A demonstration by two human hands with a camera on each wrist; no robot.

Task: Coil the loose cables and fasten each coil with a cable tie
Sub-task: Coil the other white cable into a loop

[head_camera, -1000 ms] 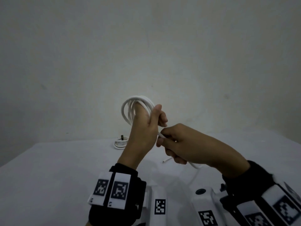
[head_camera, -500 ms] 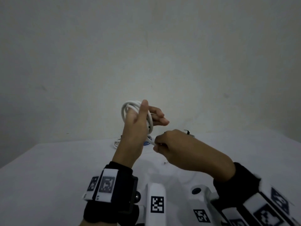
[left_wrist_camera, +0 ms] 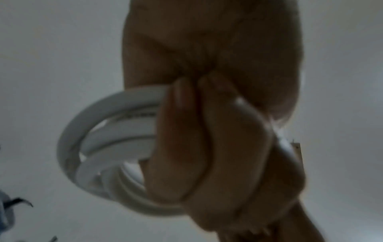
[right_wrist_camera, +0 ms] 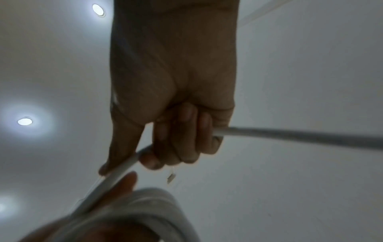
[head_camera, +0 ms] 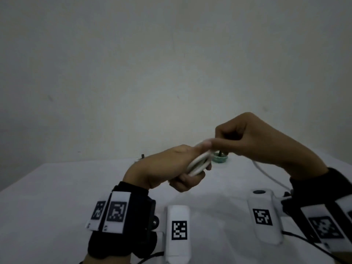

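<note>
My left hand grips a coil of white cable above the middle of the white table; its fingers curl through the loops. Just to the right and slightly higher, my right hand pinches the free run of the same cable next to the coil. From that hand the cable's loose tail trails down to the table on the right. In the right wrist view the tail leaves the fist sideways.
A small teal round object with a dark piece in it lies on the table behind my hands. A small black item and a bit of white cable show behind my left wrist. A plain grey wall stands beyond the table's far edge.
My left hand has dropped and tipped the coil from upright to nearly flat. My right hand has swung from below the coil up and to its right, drawing the cable along.
</note>
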